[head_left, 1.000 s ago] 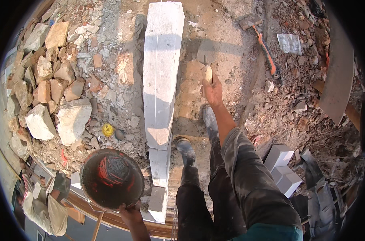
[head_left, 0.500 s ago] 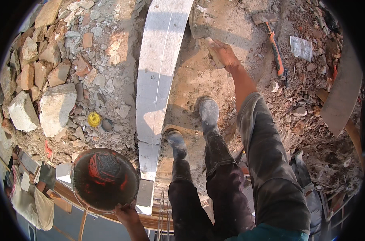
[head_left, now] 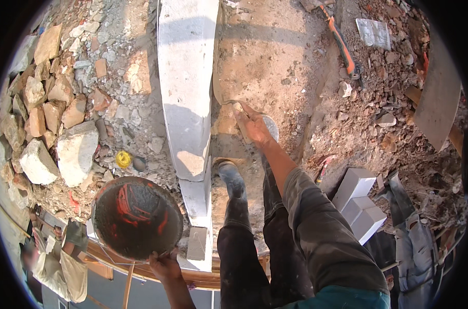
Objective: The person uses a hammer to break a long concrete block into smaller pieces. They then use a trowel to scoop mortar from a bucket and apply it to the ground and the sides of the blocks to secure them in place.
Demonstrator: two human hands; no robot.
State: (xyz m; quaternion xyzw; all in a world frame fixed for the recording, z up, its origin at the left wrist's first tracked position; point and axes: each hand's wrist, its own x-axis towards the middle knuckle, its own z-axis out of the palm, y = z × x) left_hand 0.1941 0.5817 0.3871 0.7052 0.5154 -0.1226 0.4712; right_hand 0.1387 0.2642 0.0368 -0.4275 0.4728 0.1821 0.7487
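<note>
My left hand (head_left: 164, 265) grips the near rim of a round bucket (head_left: 163, 221), dark inside with grey residue and red streaks. My right hand (head_left: 255, 126) is closed around the pale wooden handle of a trowel (head_left: 239, 121). The trowel's blade lies close along the right side of a low white block wall (head_left: 185, 77); whether they touch is hard to tell. My boots (head_left: 233, 180) stand on the ground right of the wall, one partly hidden by my right arm.
A hammer (head_left: 342, 44) with an orange-black handle lies far right, near a clear plastic packet (head_left: 374, 34). White blocks (head_left: 355, 190) are stacked at right. Stones (head_left: 77, 147) and rubble cover the left, with a yellow round thing (head_left: 123, 159). A board (head_left: 439, 98) leans at the right edge.
My right hand has come nearer along the wall with the trowel, toward my boots. The view has shifted, bringing the white blocks at right into sight. My left hand still holds the bucket.
</note>
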